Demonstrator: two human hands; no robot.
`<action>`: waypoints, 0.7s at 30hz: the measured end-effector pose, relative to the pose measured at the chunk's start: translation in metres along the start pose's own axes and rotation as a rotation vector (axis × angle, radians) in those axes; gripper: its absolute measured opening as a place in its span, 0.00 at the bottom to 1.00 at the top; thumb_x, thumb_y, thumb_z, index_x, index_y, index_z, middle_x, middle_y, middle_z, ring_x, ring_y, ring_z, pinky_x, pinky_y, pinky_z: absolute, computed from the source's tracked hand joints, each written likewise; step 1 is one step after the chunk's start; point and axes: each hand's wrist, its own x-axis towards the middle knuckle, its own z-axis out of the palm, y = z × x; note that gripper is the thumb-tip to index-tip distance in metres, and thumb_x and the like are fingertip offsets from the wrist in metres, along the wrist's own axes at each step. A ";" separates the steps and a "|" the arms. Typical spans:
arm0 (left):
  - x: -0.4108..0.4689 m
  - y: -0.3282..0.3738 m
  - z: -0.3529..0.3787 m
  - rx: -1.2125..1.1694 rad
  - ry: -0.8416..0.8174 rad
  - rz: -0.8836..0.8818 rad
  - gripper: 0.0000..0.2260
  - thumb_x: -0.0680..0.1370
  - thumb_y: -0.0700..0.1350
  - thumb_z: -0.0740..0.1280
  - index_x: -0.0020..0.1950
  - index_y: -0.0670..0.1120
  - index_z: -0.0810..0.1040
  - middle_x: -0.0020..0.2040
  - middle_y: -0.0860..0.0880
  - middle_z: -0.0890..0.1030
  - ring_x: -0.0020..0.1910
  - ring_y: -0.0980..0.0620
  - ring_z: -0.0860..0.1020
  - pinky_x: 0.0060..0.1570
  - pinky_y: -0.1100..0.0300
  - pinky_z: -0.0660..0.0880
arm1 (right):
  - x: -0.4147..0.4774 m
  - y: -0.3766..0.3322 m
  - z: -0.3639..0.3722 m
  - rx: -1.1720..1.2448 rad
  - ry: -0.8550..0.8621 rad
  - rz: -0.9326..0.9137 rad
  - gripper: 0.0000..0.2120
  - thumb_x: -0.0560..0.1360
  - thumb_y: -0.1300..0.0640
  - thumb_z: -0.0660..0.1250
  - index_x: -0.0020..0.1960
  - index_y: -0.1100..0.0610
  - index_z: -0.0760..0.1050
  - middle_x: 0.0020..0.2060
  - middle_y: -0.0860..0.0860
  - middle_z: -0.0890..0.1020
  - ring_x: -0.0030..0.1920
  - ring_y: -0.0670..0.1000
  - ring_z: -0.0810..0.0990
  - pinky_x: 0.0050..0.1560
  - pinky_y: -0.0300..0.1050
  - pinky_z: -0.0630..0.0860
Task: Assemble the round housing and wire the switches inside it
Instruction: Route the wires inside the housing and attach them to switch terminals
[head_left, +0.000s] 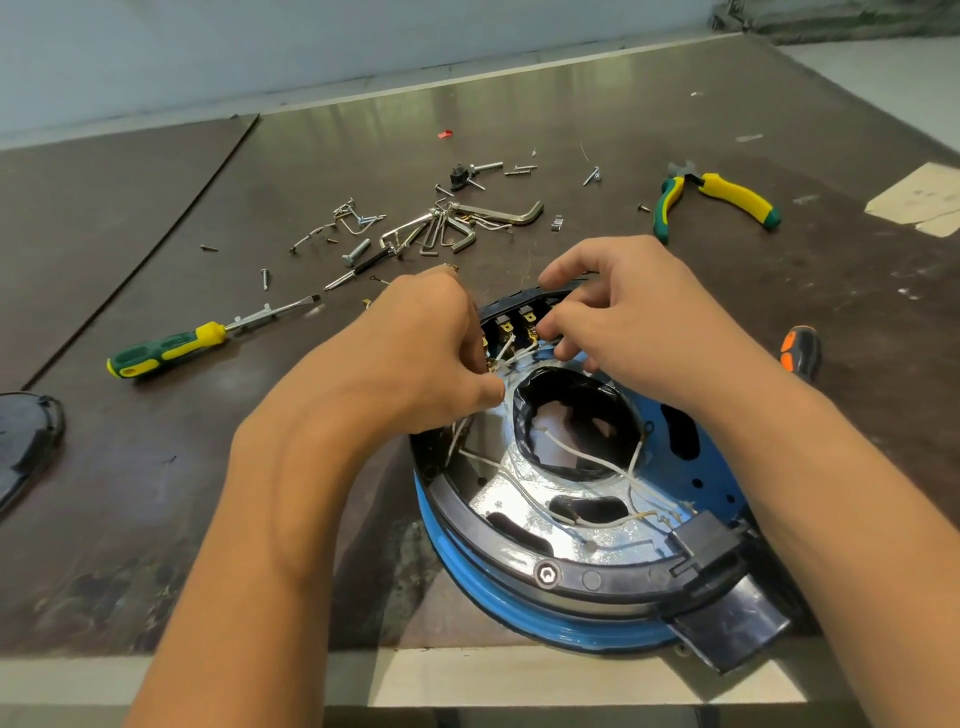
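Round housing (483, 577) | left hand (415, 353) apparently pinching wire (511, 358) | dark table (156, 467) | pale wall (260, 47)

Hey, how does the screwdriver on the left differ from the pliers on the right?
The screwdriver has one handle and a long flat-tipped shaft; the pliers have two handles, spread apart. The screwdriver lies on the left, the pliers at the back right. Both have green-and-yellow grips and lie untouched.
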 end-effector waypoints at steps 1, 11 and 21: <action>0.000 -0.001 0.000 -0.008 0.003 0.005 0.08 0.70 0.50 0.74 0.33 0.48 0.83 0.51 0.49 0.80 0.44 0.54 0.77 0.41 0.56 0.78 | 0.000 0.000 0.000 0.000 0.001 0.001 0.12 0.76 0.61 0.64 0.56 0.48 0.77 0.37 0.50 0.86 0.41 0.46 0.85 0.49 0.54 0.83; 0.003 -0.006 0.004 -0.080 0.027 -0.012 0.11 0.73 0.49 0.73 0.34 0.45 0.83 0.48 0.45 0.83 0.46 0.50 0.80 0.44 0.55 0.78 | -0.002 -0.002 -0.001 -0.029 -0.011 0.001 0.17 0.73 0.65 0.66 0.58 0.49 0.77 0.39 0.49 0.86 0.41 0.46 0.85 0.49 0.54 0.83; 0.004 -0.006 0.005 -0.100 0.024 -0.010 0.11 0.73 0.52 0.75 0.34 0.49 0.82 0.46 0.49 0.83 0.47 0.53 0.80 0.44 0.67 0.73 | -0.001 -0.002 0.000 -0.025 -0.018 -0.001 0.16 0.75 0.63 0.67 0.59 0.49 0.77 0.41 0.49 0.86 0.45 0.48 0.84 0.52 0.55 0.82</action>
